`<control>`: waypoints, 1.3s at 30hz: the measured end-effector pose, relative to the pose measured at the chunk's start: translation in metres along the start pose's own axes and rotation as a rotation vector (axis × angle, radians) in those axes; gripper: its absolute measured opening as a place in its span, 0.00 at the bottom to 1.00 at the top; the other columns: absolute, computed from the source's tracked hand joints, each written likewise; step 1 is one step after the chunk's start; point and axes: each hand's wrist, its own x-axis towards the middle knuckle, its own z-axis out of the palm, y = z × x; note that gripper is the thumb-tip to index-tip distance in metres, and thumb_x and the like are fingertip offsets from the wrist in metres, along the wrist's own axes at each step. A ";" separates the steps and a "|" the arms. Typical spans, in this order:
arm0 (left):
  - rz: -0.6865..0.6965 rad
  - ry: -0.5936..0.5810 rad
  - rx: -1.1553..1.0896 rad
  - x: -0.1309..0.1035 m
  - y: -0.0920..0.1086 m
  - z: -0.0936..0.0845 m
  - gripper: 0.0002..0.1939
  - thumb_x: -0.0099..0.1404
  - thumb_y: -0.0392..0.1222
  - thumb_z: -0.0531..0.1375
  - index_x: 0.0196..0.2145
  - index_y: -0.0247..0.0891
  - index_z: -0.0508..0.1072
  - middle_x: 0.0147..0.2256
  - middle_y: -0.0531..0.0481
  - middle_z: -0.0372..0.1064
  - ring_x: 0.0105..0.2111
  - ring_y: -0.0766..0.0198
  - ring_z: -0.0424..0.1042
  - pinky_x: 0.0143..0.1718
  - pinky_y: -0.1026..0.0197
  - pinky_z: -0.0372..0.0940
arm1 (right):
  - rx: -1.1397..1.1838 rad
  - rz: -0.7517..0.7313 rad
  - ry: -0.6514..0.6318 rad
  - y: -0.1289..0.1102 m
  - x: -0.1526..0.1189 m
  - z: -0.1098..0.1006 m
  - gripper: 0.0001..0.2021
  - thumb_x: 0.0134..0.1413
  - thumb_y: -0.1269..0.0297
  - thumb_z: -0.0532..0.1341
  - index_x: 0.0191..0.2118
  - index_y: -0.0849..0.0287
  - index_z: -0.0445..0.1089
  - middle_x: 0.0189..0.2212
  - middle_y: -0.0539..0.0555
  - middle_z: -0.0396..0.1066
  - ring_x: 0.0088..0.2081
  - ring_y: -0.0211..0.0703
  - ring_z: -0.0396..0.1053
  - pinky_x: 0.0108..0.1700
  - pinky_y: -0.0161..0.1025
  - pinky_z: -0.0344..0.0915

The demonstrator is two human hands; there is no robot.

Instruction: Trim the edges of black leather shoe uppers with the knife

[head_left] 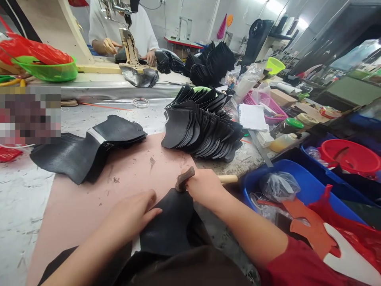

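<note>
**Hammering a black leather piece on the pink mat**

Low in the middle of the frame, the left hand [133, 216] lies flat, fingers together, pressing a black cut leather piece [171, 226] onto the pink mat [89, 206] on the table [18, 198]. The right hand [205, 184] is fisted around a wooden-handled hammer [185, 178], its head touching the piece's upper edge. This looks like the edge-flattening step; the next blow calls for a firmly pinned piece. A fanned stack of black pieces [205, 127] sits above.

Black leather piece [171, 226], flat on pink mat [89, 206]
</note>
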 end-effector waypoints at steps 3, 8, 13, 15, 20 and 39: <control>-0.004 -0.032 -0.049 -0.007 -0.006 0.002 0.06 0.59 0.46 0.51 0.33 0.43 0.61 0.27 0.55 0.68 0.30 0.61 0.67 0.29 0.62 0.57 | 0.062 0.060 -0.011 0.010 0.000 0.011 0.09 0.49 0.68 0.53 0.28 0.60 0.70 0.30 0.57 0.72 0.32 0.46 0.69 0.30 0.37 0.59; 0.011 0.091 -0.100 0.000 -0.017 -0.002 0.09 0.61 0.48 0.46 0.35 0.43 0.60 0.27 0.55 0.67 0.29 0.62 0.68 0.30 0.62 0.59 | 0.165 0.288 0.163 0.026 -0.004 0.028 0.12 0.50 0.66 0.51 0.37 0.57 0.70 0.31 0.55 0.73 0.34 0.47 0.69 0.34 0.37 0.60; 0.102 0.331 0.191 0.022 -0.041 -0.005 0.11 0.63 0.47 0.45 0.35 0.41 0.62 0.33 0.50 0.68 0.31 0.60 0.69 0.30 0.61 0.59 | 0.352 0.358 0.331 0.033 -0.008 0.044 0.11 0.48 0.68 0.51 0.36 0.58 0.68 0.33 0.54 0.73 0.39 0.45 0.68 0.40 0.37 0.60; 0.127 0.360 0.328 0.029 -0.048 -0.001 0.13 0.65 0.45 0.43 0.34 0.39 0.64 0.34 0.49 0.68 0.30 0.59 0.69 0.28 0.61 0.58 | 0.449 0.358 0.410 0.035 -0.008 0.053 0.11 0.47 0.69 0.51 0.35 0.58 0.68 0.33 0.53 0.73 0.38 0.44 0.68 0.41 0.36 0.60; 0.143 0.435 0.468 0.029 -0.049 0.010 0.17 0.66 0.44 0.40 0.34 0.38 0.66 0.32 0.48 0.68 0.29 0.61 0.69 0.26 0.62 0.57 | 0.540 0.473 0.509 0.036 -0.007 0.071 0.12 0.46 0.68 0.51 0.35 0.59 0.69 0.31 0.55 0.73 0.35 0.47 0.69 0.38 0.39 0.62; 0.131 0.456 0.319 0.018 -0.045 0.010 0.12 0.65 0.42 0.43 0.38 0.39 0.64 0.39 0.48 0.68 0.35 0.58 0.69 0.31 0.60 0.61 | 0.247 0.548 0.572 0.023 -0.011 0.081 0.15 0.50 0.66 0.49 0.38 0.63 0.71 0.28 0.60 0.73 0.30 0.50 0.70 0.33 0.40 0.60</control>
